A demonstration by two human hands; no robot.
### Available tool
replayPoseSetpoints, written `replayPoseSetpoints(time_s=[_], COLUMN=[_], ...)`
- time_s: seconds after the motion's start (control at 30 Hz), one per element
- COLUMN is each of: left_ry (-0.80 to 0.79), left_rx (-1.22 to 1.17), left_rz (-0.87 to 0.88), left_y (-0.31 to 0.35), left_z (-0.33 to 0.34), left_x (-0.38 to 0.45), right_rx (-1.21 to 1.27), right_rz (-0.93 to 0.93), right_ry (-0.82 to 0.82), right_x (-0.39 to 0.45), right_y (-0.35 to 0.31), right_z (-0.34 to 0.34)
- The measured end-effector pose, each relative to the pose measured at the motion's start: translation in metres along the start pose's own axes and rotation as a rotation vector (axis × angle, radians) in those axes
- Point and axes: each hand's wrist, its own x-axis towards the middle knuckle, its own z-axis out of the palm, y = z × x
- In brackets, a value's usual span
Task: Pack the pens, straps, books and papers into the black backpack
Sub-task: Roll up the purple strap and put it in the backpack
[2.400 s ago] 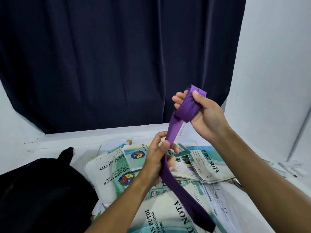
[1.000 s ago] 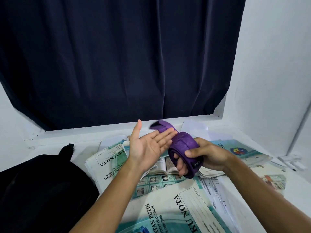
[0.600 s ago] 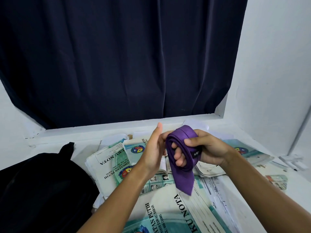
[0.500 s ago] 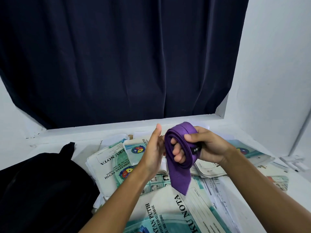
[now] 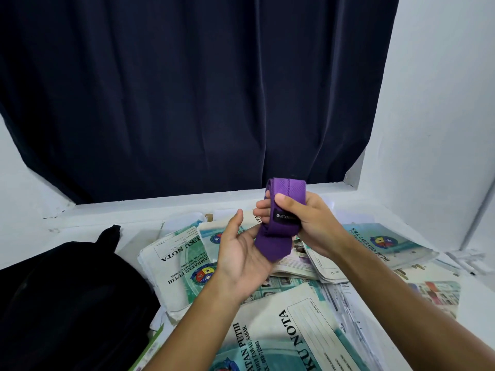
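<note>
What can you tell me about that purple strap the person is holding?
The purple strap looks like ribbed woven fabric, wound into a loose roll around the fingers of the right hand, whose thumb presses it near a small black label with tiny pale lettering. One loose end hangs down from the roll and lies against the open palm of the left hand. The roll is held in the air above the scattered notebooks, touching nothing else.

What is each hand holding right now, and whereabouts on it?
The right hand grips the rolled purple strap around the coil, thumb by its black label. The left hand holds nothing; its open palm sits under the loose tail.
</note>
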Motion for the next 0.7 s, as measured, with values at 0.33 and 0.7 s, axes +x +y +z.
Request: replayPoseSetpoints(time_s=[0.33, 0.7], left_ry=[-0.049, 0.270], left_rx=[-0.019, 0.155], left_rz=[-0.115, 0.093], left_y=[0.002, -0.020], left_z=[-0.005, -0.001], left_x=[-0.009, 0.001], right_rx=[-0.532, 0.072], right_rz=[-0.038, -0.014], right_ry=[-0.202, 0.124], right_x=[-0.004, 0.005], right_y=[0.012, 0.020], right_z=[-0.013, 0.002])
